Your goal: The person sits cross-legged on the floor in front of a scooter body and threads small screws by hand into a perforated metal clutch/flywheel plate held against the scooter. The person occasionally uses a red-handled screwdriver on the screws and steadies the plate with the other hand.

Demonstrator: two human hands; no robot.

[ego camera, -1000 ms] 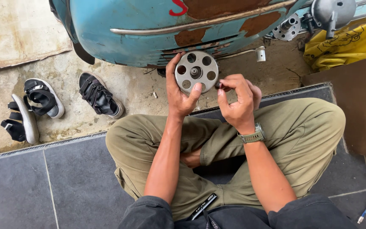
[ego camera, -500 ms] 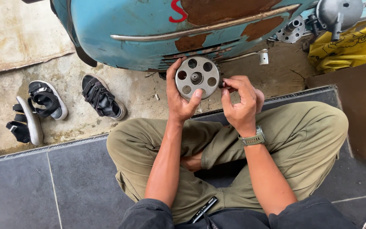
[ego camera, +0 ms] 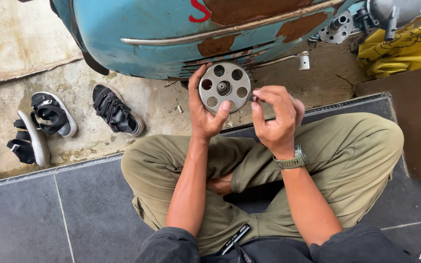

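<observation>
beside a rusted blue scooter (ego camera: 171,34), the left hand (ego camera: 205,114) clamped a perforated metal disc (ego camera: 224,87), likely rigid and weighty, by its rim; the right hand (ego camera: 276,122) pinched a small part at its edge.

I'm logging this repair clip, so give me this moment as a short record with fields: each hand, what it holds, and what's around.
left hand: holds a round metal disc with holes, upright, facing the camera
right hand: fingertips pinch a small dark part at the disc's right edge; too small to identify
wrist: green watch
posture: seated cross-legged, olive trousers
ahead: rusty blue scooter body
left side: black sandals on concrete
</observation>
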